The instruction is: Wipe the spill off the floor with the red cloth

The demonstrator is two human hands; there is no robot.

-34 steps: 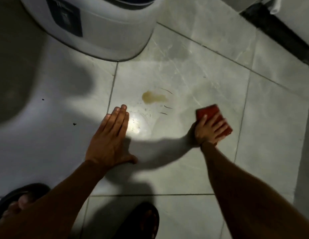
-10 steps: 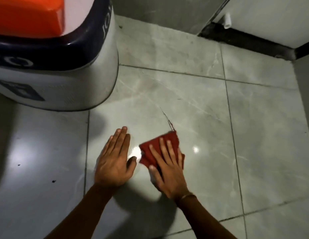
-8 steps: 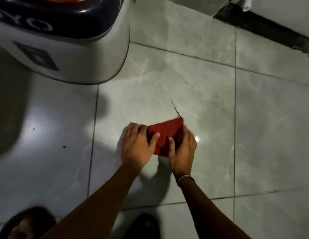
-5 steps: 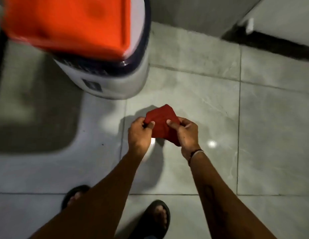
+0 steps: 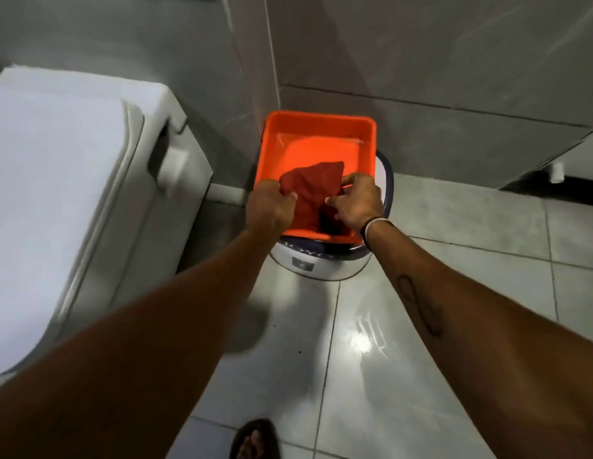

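Observation:
The red cloth [image 5: 313, 187] is bunched between both my hands, held inside the orange square basin [image 5: 321, 125]. My left hand [image 5: 272, 205] pinches its left edge and my right hand [image 5: 356, 202] grips its right edge. The basin holds water and sits on top of a white and navy round bin [image 5: 321, 260]. No brown spill shows on the grey tiled floor [image 5: 371, 376]; a wet sheen glints there.
A white toilet [image 5: 56, 193] fills the left side, close to the bin. Grey tiled walls [image 5: 420, 61] stand right behind the basin. My sandalled foot [image 5: 255, 440] is at the bottom edge. A dark gap runs along the wall base at far right.
I rose from the floor. The cloth, which my right hand pressed on the tile, was taken by both hands, lifted, and now sits in the orange basin on the bin.

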